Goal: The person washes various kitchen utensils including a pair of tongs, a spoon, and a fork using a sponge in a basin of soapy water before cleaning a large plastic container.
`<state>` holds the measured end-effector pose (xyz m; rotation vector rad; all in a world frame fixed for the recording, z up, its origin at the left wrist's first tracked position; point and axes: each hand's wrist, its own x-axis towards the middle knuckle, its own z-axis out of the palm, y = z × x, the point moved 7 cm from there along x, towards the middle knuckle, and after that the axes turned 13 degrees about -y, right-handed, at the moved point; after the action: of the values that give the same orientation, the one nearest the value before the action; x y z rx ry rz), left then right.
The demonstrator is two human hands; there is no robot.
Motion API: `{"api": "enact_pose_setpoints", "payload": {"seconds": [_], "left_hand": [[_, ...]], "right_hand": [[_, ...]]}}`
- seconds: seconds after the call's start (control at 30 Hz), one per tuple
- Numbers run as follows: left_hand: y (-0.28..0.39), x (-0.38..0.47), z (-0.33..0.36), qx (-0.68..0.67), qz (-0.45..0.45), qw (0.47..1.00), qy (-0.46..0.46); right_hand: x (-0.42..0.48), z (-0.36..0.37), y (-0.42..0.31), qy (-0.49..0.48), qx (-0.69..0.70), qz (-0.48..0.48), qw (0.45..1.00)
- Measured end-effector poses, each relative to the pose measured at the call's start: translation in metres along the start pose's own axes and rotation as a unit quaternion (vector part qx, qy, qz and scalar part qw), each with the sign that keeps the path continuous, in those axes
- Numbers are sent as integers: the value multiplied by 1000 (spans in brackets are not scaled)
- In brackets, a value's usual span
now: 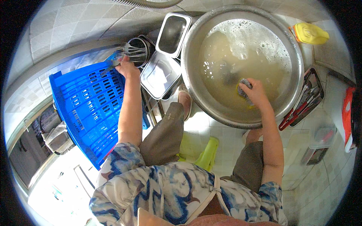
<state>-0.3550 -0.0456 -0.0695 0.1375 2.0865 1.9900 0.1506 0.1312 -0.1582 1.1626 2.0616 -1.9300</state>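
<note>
My right hand grips a grey scouring pad with yellowish edges, low over the cloudy water. This water, foamy along its far side, fills a wide steel basin. Off to the left, my left hand pinches a metal utensil, apparently a fork, beside the blue plastic basket. Just beyond that hand, several forks stick out of a round metal container lying tilted. Blur hides where the held utensil ends.
Two rectangular steel pans lean between basket and basin. On the right are a dark tray of red-handled utensils, a yellow bottle and a clear plastic container. A lime-green stool stands between my legs.
</note>
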Motion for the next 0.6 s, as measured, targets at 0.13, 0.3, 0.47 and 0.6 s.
{"api": "enact_pose_setpoints", "payload": {"seconds": [0.13, 0.3, 0.47, 0.6], "left_hand": [[-39, 21, -10, -106, -123, 984, -74], [-50, 12, 0, -76, -239, 967, -34], [-34, 0, -12, 12, -193, 978, -83], [15, -64, 42, 120, 40, 977, -171]], "right_hand": [[-1, -9, -16, -46, 17, 57, 997], [0, -18, 1, 26, 16, 25, 999], [-5, -42, 14, 89, 67, 35, 993], [-27, -84, 17, 190, -80, 92, 974]]}}
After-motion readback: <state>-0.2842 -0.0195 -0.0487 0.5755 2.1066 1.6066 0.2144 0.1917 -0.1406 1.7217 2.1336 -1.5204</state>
